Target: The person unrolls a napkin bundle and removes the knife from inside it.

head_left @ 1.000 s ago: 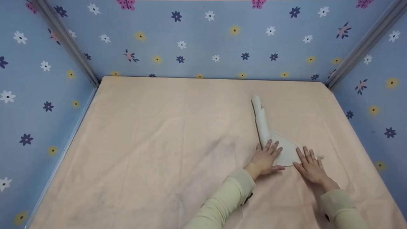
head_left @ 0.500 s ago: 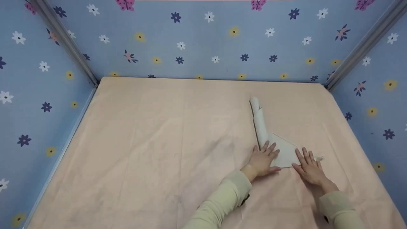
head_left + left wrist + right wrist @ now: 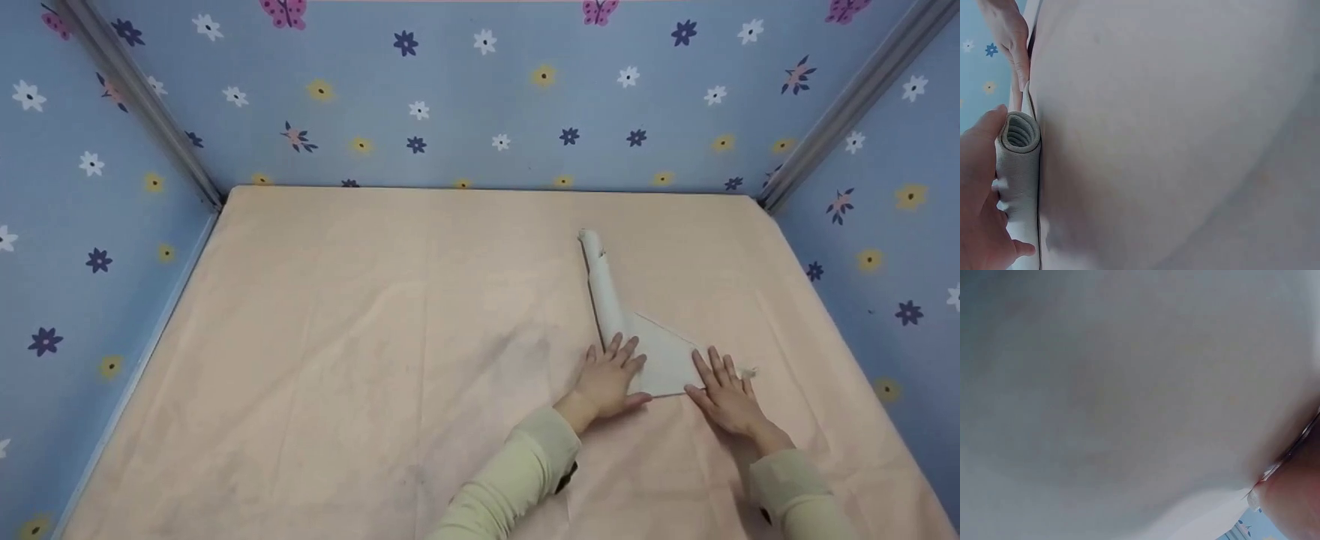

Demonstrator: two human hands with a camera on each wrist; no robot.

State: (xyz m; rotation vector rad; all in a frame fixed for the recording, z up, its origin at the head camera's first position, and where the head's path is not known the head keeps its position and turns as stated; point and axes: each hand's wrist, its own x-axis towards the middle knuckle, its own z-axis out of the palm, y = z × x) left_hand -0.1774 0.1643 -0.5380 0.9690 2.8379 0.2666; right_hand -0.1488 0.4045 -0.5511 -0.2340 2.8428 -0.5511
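A pale grey-green cloth lies partly rolled up on the right half of the table, its roll (image 3: pixel 604 292) slanting toward the back wall. Its flat part (image 3: pixel 664 364) tapers to the right, where a short frayed tie (image 3: pixel 750 372) sticks out. My left hand (image 3: pixel 609 379) rests with spread fingers on the near part of the roll. The left wrist view shows the roll's coiled layers (image 3: pixel 1019 131) end-on, beside the thumb. My right hand (image 3: pixel 727 394) presses the flat part's right end with extended fingers, hiding some of it. Only a blurred part of that hand (image 3: pixel 1292 500) enters the right wrist view.
A creased peach cloth (image 3: pixel 322 322) covers the table. Blue flowered panels (image 3: pixel 480 90) rise at the back and both sides, with grey metal posts (image 3: pixel 142 105) at the back corners.
The roll and my left hand have shifted slightly left, away from my right hand. More of the flat cloth shows between my hands. The head view has drifted a little too.
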